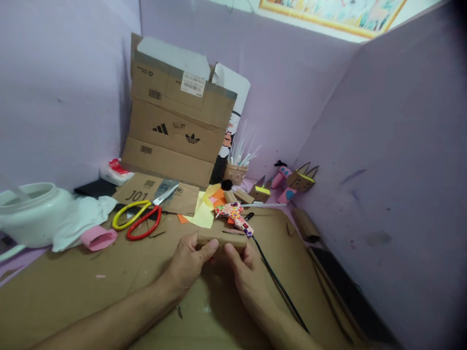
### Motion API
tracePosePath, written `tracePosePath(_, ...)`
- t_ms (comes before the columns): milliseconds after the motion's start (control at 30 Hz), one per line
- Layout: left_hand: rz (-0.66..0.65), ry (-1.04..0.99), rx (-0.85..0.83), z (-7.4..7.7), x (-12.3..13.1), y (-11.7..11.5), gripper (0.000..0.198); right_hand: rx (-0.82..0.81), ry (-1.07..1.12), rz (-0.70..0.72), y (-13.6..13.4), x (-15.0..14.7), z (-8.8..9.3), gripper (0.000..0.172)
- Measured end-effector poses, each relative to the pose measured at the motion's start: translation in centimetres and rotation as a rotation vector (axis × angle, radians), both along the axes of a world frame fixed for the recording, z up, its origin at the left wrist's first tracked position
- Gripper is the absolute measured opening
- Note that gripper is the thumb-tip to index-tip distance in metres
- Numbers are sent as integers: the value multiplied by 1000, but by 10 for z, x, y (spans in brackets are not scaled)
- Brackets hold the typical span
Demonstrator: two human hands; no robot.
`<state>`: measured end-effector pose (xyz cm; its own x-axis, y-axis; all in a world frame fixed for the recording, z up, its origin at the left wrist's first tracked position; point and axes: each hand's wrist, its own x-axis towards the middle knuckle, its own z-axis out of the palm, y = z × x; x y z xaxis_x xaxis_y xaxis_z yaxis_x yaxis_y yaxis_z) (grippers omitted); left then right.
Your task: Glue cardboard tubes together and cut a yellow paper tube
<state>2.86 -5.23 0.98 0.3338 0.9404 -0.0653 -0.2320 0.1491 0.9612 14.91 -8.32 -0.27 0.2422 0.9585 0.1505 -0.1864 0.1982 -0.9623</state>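
Observation:
A small brown piece of cardboard is held above the cardboard-covered tabletop, close to its middle. My left hand grips its left end, the thumb pressed on the near face. On the right end my right hand has its thumb and fingers closed in the same way. Whether the piece is rolled or folded I cannot tell. Just beyond it lies a glue gun with a flowered pattern, its black cord running past my right hand. Scissors with one yellow and one red handle rest left of the hands.
A white pot and white cloth stand at the left near a pink paper ring. Behind leans a large flattened cardboard box. Yellow paper, a basket of sticks and cardboard figures are farther back.

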Motion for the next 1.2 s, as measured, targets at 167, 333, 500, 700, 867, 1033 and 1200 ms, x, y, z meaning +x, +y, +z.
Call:
tracePosePath(167, -13, -14, 110, 6, -6, 3, 25, 22, 12, 90, 1, 6, 3, 30)
tracePosePath(333, -12, 212, 311, 16, -16, 4, 18, -130, 252, 188, 3, 14, 15, 30)
tracePosePath(500, -38, 231, 328, 14, -19, 8, 21, -206, 316, 136, 3, 16, 17, 28)
tracePosePath(700, -7, 88, 142, 7, -14, 10, 21, -90, 176, 186, 1, 14, 8, 19)
tracePosePath(867, -72, -62, 35, 10, -11, 5, 23, -54, 154, 226, 0, 12, 7, 20)
tracePosePath(1033, -40, -79, -40, 4, -9, 4, 31, -57, 118, 149, 0, 11, 2, 29)
tracePosePath(1200, 10, -23, 52, 1, -7, 3, 25, -35, 33, 85, 0, 10, -6, 27)
